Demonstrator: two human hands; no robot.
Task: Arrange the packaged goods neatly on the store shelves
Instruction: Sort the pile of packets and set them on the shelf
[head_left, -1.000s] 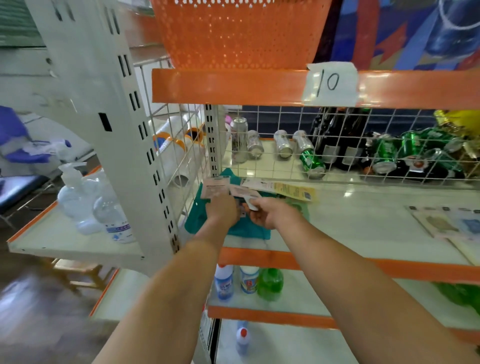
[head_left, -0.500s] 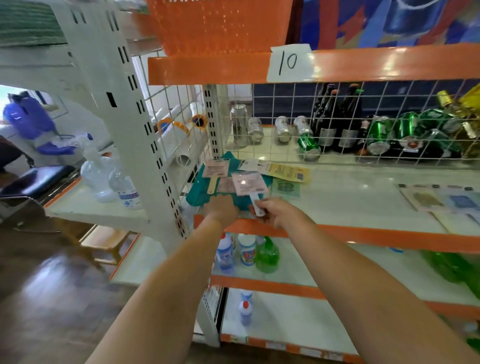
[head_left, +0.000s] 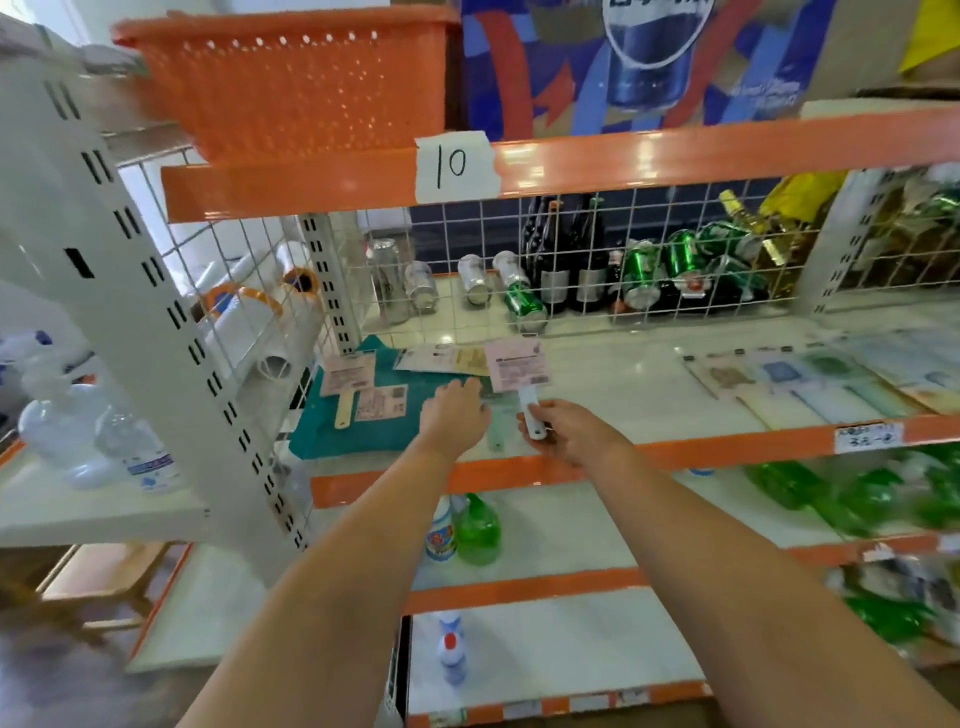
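Lifted since the earlier frame, the pink-carded packet (head_left: 517, 364) now stands tilted above the shelf (head_left: 649, 395) instead of lying with the others, and the view has pulled back to show more of the rack. The right hand (head_left: 574, 434) pinches the packet's white handle (head_left: 531, 413) near the shelf's front edge. The left hand (head_left: 454, 415) lies flat with fingers extended, touching a pale green packet (head_left: 497, 426) just beside the teal cloth (head_left: 363, 415). On that cloth, to the left, rest two more pink-carded packets (head_left: 349, 375), and a yellow-printed card (head_left: 447, 358) lies just beyond them; their print is too small to read. A paper tag (head_left: 456, 165) on the orange rail above reads "10". A small handwritten label (head_left: 868, 437) on the near rail to the right is blurred. Flat packets (head_left: 795, 379) lie on the right part of the same shelf. Behind the wire grid at the far side stand dark bottles (head_left: 566, 260), with silver and green cans (head_left: 644, 273) lying about. An orange basket (head_left: 291, 83) sits on the top shelf, and spray bottles (head_left: 475, 530) stand on the shelf below.
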